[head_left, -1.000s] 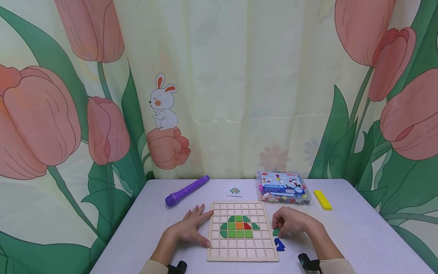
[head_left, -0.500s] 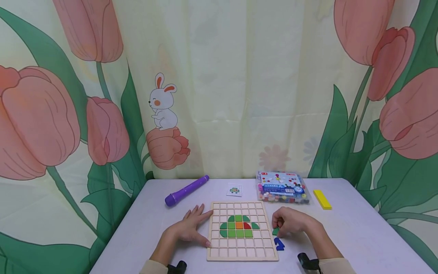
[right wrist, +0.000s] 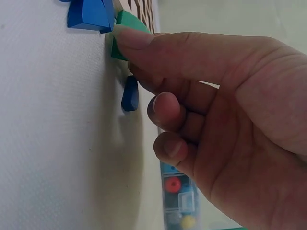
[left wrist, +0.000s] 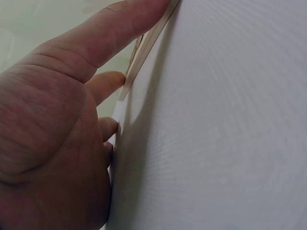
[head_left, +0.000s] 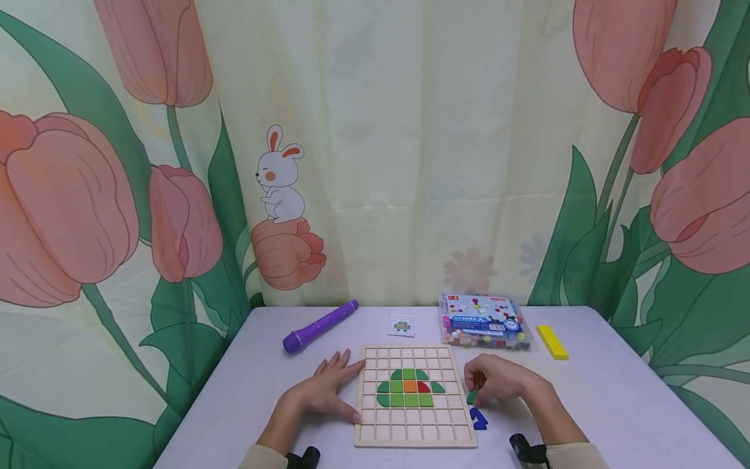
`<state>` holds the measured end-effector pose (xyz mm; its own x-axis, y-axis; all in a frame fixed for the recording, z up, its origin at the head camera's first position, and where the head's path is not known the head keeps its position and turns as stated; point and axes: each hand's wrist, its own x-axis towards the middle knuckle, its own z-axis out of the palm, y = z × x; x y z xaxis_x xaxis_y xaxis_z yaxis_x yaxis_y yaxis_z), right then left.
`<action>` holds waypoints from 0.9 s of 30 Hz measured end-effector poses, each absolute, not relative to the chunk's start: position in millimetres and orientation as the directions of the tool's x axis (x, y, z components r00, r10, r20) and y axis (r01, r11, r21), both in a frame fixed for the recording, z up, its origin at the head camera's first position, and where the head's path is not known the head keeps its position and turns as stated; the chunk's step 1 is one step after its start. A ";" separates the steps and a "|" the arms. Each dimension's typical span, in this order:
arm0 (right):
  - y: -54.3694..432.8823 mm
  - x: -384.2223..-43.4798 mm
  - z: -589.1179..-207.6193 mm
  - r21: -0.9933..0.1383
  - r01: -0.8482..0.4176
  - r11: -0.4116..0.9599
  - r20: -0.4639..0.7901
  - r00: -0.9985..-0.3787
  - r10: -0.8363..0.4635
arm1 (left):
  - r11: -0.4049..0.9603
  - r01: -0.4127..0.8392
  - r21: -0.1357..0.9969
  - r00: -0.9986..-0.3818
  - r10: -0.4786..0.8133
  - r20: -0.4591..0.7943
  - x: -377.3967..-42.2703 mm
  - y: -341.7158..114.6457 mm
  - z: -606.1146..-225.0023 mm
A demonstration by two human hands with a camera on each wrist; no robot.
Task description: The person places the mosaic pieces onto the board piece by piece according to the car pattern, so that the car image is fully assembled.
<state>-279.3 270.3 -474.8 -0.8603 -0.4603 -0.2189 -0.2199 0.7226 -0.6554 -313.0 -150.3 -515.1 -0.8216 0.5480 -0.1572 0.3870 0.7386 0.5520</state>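
A wooden grid board (head_left: 416, 435) lies on the table, with green, orange and red pieces (head_left: 396, 385) set in its middle cells. My left hand (head_left: 321, 389) rests at its left edge, thumb and forefinger spread along the frame; the left wrist view shows the thumb (left wrist: 120, 28) on the wooden edge. Just right of the board, my right hand (head_left: 500, 379) pinches a green block (right wrist: 123, 43) between thumb and forefinger, close over the table. Blue blocks (head_left: 478, 419) lie beside the board, nearer me. Another small blue block (right wrist: 130, 93) shows below the right fingers.
Behind the board lies a small pattern card (head_left: 402, 325). A purple microphone-shaped stick (head_left: 320, 327) is at the back left. At the back right are a clear case of colored beads (head_left: 485, 322) and a yellow bar (head_left: 553, 342). A tulip-print curtain (head_left: 381, 163) hangs behind.
The right fingers have shifted very slightly toward the board, and the green block has turned a little with them. My left hand and the board have stayed put.
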 end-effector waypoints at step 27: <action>255.9 -282.3 -465.0 -0.835 -0.282 0.472 0.020 -0.873 -0.488 | 0.737 0.378 0.560 -0.824 0.544 -0.160 -311.9 -149.6 -514.8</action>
<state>-282.3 255.9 -465.0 -0.8728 -0.4876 0.0196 -0.2822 0.4716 -0.8354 -311.9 -149.6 -514.8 -0.8238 0.5437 -0.1603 0.3778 0.7375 0.5598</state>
